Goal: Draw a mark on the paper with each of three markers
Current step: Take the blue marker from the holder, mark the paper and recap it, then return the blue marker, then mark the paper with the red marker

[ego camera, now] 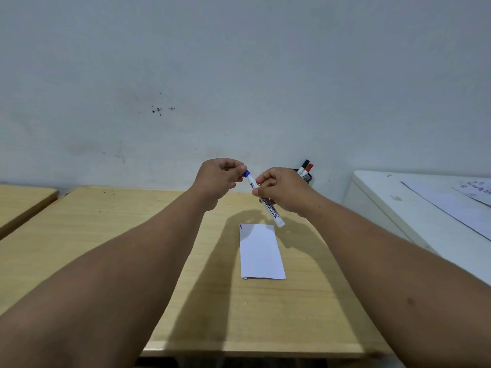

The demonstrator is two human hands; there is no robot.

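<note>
A white sheet of paper [261,251] lies on the wooden desk [111,235], with a short blue mark at its far left corner. Above the paper's far edge I hold a white marker [273,213] slanted, blue end up. My right hand [279,189] grips its barrel. My left hand [220,176] pinches the blue cap [246,173] at the marker's top end. Whether the cap is seated or slightly off, I cannot tell. A black-capped marker [303,166] and a red-capped marker [308,168] stand in a dark holder [307,177] at the back, partly hidden by my right hand.
A second wooden desk [24,203] stands to the left across a narrow gap. A white cabinet [414,208] with printed sheets on top sits at the right. A grey wall runs close behind the desks.
</note>
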